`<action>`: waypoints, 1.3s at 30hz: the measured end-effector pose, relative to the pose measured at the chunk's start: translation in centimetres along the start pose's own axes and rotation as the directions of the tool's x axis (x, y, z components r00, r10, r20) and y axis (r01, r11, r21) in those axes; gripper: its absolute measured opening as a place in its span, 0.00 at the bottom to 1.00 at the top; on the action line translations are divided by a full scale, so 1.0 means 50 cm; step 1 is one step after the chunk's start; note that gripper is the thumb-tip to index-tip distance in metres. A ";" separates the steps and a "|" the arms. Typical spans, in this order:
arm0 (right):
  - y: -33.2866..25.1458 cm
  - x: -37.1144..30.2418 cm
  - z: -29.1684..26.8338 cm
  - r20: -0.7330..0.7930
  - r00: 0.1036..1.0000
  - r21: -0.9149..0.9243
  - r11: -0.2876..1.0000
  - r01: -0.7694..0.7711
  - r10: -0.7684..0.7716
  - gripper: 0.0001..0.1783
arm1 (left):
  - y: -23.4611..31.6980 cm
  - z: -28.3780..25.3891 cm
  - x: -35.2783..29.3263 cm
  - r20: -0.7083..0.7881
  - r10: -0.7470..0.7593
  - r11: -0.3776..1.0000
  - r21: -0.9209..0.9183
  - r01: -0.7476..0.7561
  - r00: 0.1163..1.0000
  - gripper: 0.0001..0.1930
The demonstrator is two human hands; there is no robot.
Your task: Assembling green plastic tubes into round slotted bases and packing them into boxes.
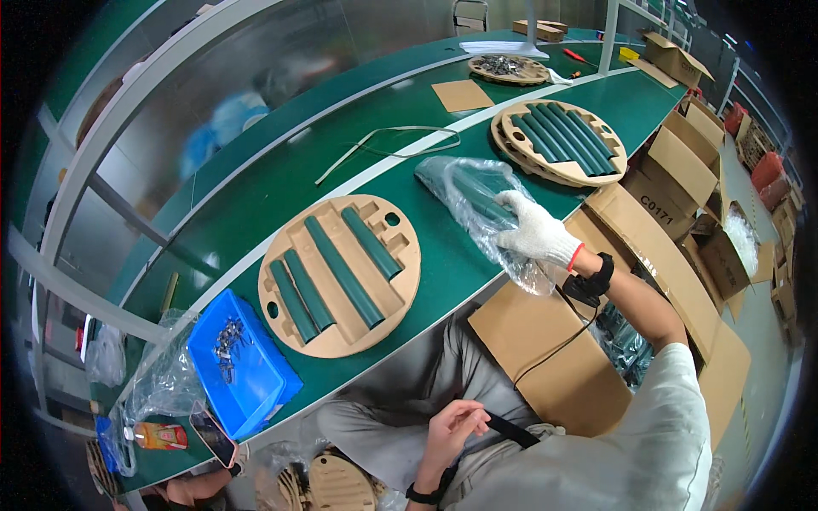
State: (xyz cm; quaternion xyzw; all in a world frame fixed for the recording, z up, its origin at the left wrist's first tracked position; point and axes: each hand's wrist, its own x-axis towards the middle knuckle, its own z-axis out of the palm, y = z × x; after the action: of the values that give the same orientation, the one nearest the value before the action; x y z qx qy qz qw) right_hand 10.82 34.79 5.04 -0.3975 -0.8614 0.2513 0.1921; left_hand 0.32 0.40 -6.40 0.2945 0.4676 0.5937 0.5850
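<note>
Green bench [445,274] beneath bag [464,189], beside cartons [669,180]

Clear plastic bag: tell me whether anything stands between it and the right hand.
Nothing visible does. The white-gloved right hand touches the clear plastic bag at the near edge of the green tabletop.

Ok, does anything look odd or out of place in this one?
Mildly, yes: the right hand wears a white glove while the left hand is bare, an odd mismatch. A pale strap also lies loosely looped on the green bench, looking stray.
</note>
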 end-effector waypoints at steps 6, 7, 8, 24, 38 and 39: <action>0.010 -0.015 0.017 -0.148 0.975 0.095 0.979 0.179 -0.164 0.39 | -0.011 -0.011 -0.012 -0.019 0.008 1.000 0.005 -0.007 1.000 0.08; 0.006 -0.020 0.011 -0.146 0.963 0.020 0.972 0.233 -0.228 0.39 | -0.012 -0.012 -0.014 -0.026 0.010 1.000 0.003 -0.010 1.000 0.08; 0.001 -0.024 0.005 -0.140 0.947 -0.055 0.957 0.285 -0.290 0.38 | -0.013 -0.013 -0.015 -0.033 0.012 1.000 0.001 -0.012 0.999 0.08; -0.029 -0.065 -0.002 0.360 0.844 -0.408 0.746 0.526 -0.397 0.29 | -0.025 -0.016 -0.025 -0.050 0.003 1.000 -0.011 -0.003 0.999 0.07; -0.042 -0.103 -0.043 0.212 0.865 -0.216 0.841 0.496 -0.455 0.19 | -0.032 -0.018 -0.032 -0.060 -0.007 1.000 -0.028 0.005 0.998 0.07; -0.039 -0.100 -0.044 0.213 0.865 -0.213 0.842 0.495 -0.454 0.19 | -0.032 -0.019 -0.033 -0.062 -0.009 1.000 -0.027 0.008 0.998 0.07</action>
State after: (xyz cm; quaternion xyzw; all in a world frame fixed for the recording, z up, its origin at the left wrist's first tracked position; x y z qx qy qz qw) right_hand 13.87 30.41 7.28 -0.1724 -0.9705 0.1103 0.1275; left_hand 0.38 -1.60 -7.89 0.2661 0.4786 0.6063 0.5767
